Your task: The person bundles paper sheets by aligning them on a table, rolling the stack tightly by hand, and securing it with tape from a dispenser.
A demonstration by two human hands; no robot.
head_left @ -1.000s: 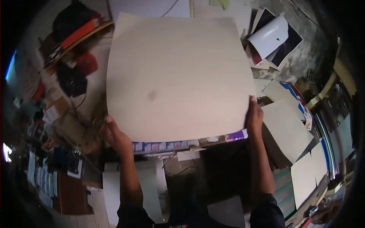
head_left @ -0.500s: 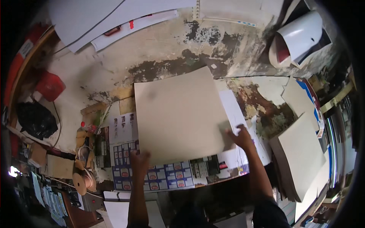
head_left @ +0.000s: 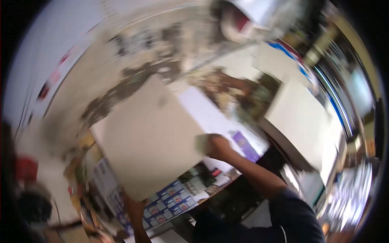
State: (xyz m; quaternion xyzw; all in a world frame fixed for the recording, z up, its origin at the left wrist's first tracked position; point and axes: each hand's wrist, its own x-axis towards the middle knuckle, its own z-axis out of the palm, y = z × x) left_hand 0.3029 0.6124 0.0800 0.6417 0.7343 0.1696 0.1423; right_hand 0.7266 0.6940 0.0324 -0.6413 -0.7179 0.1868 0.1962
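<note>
A large beige cardboard sheet (head_left: pixel 150 137) lies tilted across the middle of the view, over the printed papers on the worktop. My right hand (head_left: pixel 218 146) is closed on its right edge, blurred by motion. At the sheet's lower left corner is my left hand (head_left: pixel 133 205), its fingers mostly hidden by the board as it grips there. Under the sheet, a white paper (head_left: pixel 202 109) sticks out on the right, and a blue printed sheet (head_left: pixel 166 204) shows along the near side.
To the right stands a thick stack of beige boards (head_left: pixel 302 121). A stained, peeling wall (head_left: pixel 133 52) rises behind the worktop. Rolled white sheeting (head_left: pixel 251 14) hangs at the top. A red object (head_left: pixel 26 167) and a black bag (head_left: pixel 34 208) are at far left.
The view has swung to the right and blurred. My right hand, open beside the sheet before, has closed on its right edge. The sheet now appears turned and further left.
</note>
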